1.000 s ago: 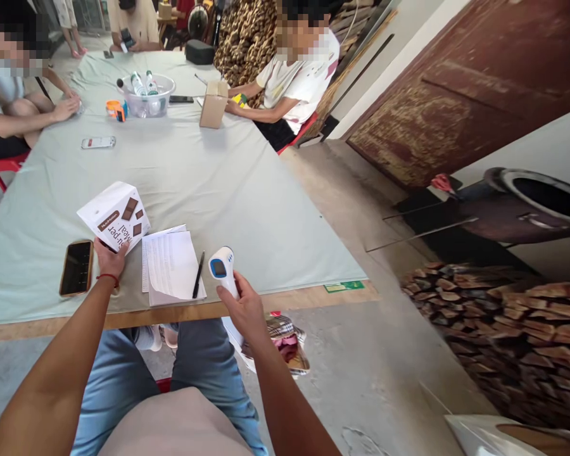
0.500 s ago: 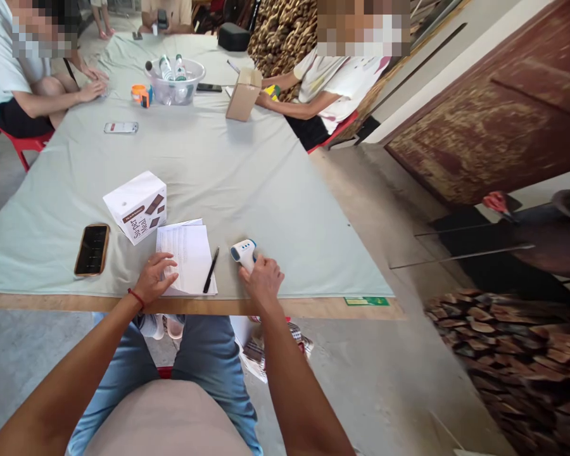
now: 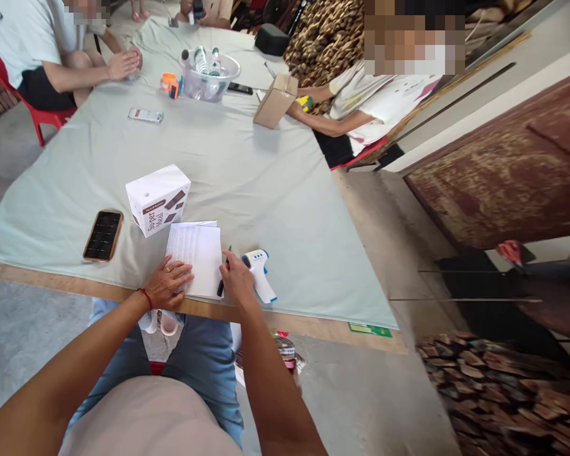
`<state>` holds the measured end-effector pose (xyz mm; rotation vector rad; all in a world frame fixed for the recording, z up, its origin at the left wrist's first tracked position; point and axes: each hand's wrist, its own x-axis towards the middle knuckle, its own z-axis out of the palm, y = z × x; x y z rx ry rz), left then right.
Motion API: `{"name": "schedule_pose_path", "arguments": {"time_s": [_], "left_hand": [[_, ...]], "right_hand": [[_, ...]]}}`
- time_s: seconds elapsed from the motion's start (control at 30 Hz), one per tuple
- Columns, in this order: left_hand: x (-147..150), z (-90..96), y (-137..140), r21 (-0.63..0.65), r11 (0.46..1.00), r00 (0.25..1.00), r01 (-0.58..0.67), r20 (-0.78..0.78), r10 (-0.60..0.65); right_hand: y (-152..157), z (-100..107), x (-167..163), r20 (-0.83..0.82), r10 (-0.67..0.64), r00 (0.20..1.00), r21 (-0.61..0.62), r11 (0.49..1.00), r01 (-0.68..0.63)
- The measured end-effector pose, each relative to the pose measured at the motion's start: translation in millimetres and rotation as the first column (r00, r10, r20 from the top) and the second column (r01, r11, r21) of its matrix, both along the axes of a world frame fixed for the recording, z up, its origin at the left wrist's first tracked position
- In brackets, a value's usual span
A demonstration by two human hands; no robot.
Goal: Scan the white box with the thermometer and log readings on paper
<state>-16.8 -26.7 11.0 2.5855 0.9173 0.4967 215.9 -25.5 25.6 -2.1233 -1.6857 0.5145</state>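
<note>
My left hand (image 3: 170, 282) lies open on the printed paper sheets (image 3: 202, 259), fingers spread over their lower left part. At the sheets' right edge, my right hand (image 3: 238, 278) has its fingers closed on a black pen (image 3: 220, 289); part of the pen is hidden under them. Just right of that hand, a white and blue handheld infrared thermometer (image 3: 262, 278) lies on the cloth, untouched. A white box (image 3: 158, 199) with brown print stands behind the sheets. Left of it lies a dark-screened phone (image 3: 103, 235) in a brown case.
Across the cloth-covered table (image 3: 304, 234) are a clear basin (image 3: 211, 85) with bottles, an orange tape roll (image 3: 168, 82), a white phone (image 3: 145, 114) and a cardboard box (image 3: 275, 101). Several people sit around it. Firewood (image 3: 498, 380) is stacked at lower right.
My right hand has let go of the thermometer, now lying on the cloth, and moved left to the pen. My left hand has flattened onto the sheets. The whole view has shifted.
</note>
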Motion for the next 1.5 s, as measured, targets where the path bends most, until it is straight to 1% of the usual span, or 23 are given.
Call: {"name": "schedule_pose_path", "arguments": {"time_s": [0.07,0.1,0.2,0.27,0.37,0.47,0.53,0.63,0.77,0.9,1.07,1.23,1.5], "left_hand": [[0,-2.4,0,-0.001,1.0,1.0,-0.002,0.021,0.002],[0,-3.4,-1,-0.003,1.0,1.0,-0.005,0.031,0.005],[1,-4.6,-2,-0.017,1.0,1.0,-0.011,0.023,0.011],[2,-4.0,-3,-0.03,1.0,1.0,-0.009,-0.006,0.009],[3,-2.3,-3,-0.039,0.999,0.999,-0.005,-0.049,0.004],[3,-2.1,-3,-0.019,1.0,0.999,-0.001,-0.038,0.0],[4,-2.8,-3,-0.003,1.0,1.0,0.002,-0.02,-0.002],[4,-3.7,-3,0.012,1.0,0.999,0.006,-0.049,-0.005],[4,-2.5,-4,0.011,1.0,0.993,0.003,-0.121,-0.001],[4,-0.9,-4,0.028,1.0,0.99,0.007,-0.142,-0.003],[4,-2.6,-4,0.056,0.998,0.988,0.007,-0.155,0.002],[4,-3.3,-5,0.063,0.998,0.986,0.009,-0.166,0.002],[4,-3.2,-5,0.067,0.998,0.986,0.008,-0.169,0.003]], "right_hand": [[-3,0,5,-0.171,0.018,0.985,0.119,0.993,0.003],[-5,0,6,-0.261,0.037,0.965,0.171,0.985,0.008],[-14,-2,1,-0.473,0.113,0.874,0.252,0.968,0.012],[-20,-2,-8,-0.56,0.113,0.821,0.265,0.963,0.048],[-24,2,-24,-0.657,0.086,0.749,0.243,0.965,0.103],[-20,4,-36,-0.714,0.117,0.69,0.228,0.971,0.07],[-15,1,-40,-0.732,0.091,0.675,0.187,0.98,0.071],[-8,-11,-42,-0.716,0.025,0.697,0.156,0.98,0.125],[-5,-29,-45,-0.668,0.01,0.744,0.255,0.942,0.217],[-8,-39,-50,-0.639,0.011,0.769,0.338,0.902,0.268],[-9,-44,-51,-0.627,0.018,0.779,0.361,0.893,0.269],[-9,-46,-51,-0.578,0.062,0.814,0.398,0.892,0.215],[-9,-45,-52,-0.55,0.094,0.83,0.414,0.894,0.173]]}}
